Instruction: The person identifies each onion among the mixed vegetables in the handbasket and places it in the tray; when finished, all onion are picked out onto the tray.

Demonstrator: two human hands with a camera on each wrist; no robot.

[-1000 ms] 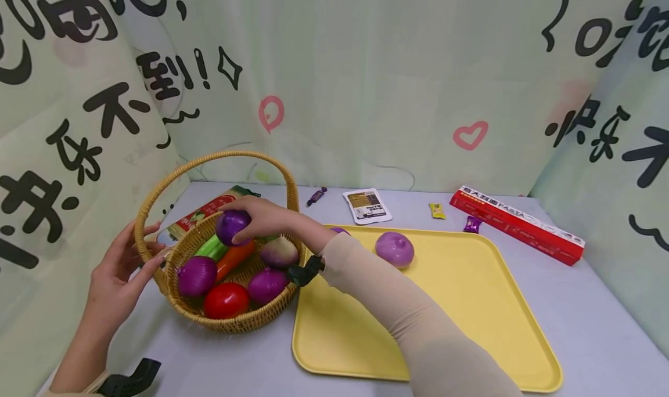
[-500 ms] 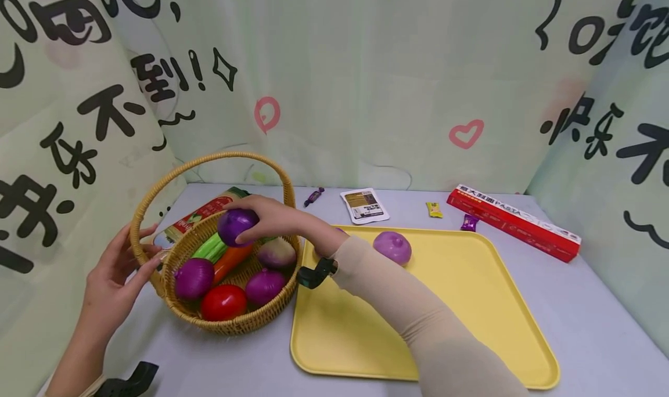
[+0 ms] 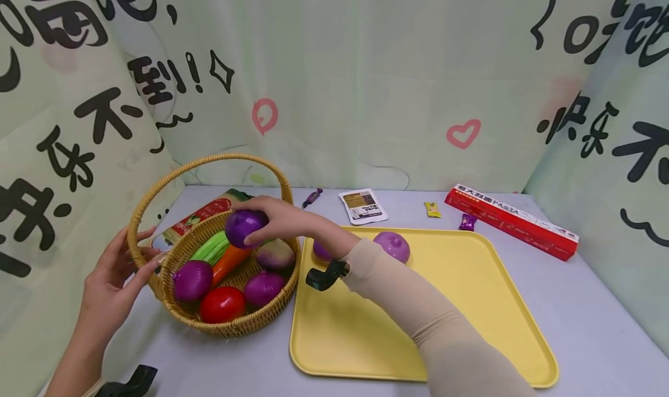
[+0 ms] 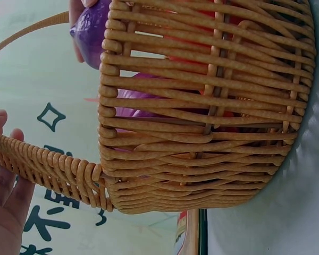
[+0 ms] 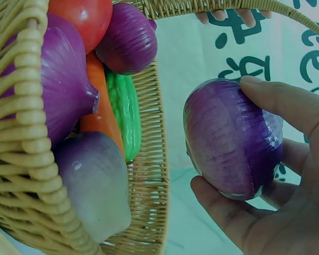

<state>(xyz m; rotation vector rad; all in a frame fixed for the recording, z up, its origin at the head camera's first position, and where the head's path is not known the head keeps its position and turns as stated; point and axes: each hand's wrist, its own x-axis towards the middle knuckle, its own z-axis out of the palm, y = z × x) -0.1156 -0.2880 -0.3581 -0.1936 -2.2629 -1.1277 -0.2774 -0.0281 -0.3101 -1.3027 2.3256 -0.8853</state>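
Observation:
My right hand [image 3: 282,217] holds a dark purple onion [image 3: 245,227] above the wicker basket [image 3: 230,327]; the right wrist view shows fingers and thumb around this onion [image 5: 231,138], apart from the basket. With my left hand [image 3: 112,287] I grip the base of the basket's handle [image 3: 137,228] on its left side. Inside the basket lie a red tomato [image 3: 223,305], two purple onions, one on the left [image 3: 192,281] and one on the right [image 3: 263,288], a carrot [image 3: 230,263], a ridged green vegetable [image 3: 211,248] and a purple-and-white turnip [image 3: 276,255].
Right of the basket lies a yellow tray [image 3: 418,327] bearing a light purple onion [image 3: 393,246] and another purple one [image 3: 321,251] partly behind my forearm. Along the back are a white packet [image 3: 363,206], small wrapped candies [image 3: 432,209] and a red pasta box [image 3: 512,222].
My right hand has moved slightly right with the onion, still over the basket. More of the purple onion on the tray now shows. My left hand keeps its hold; the whole view has shifted slightly.

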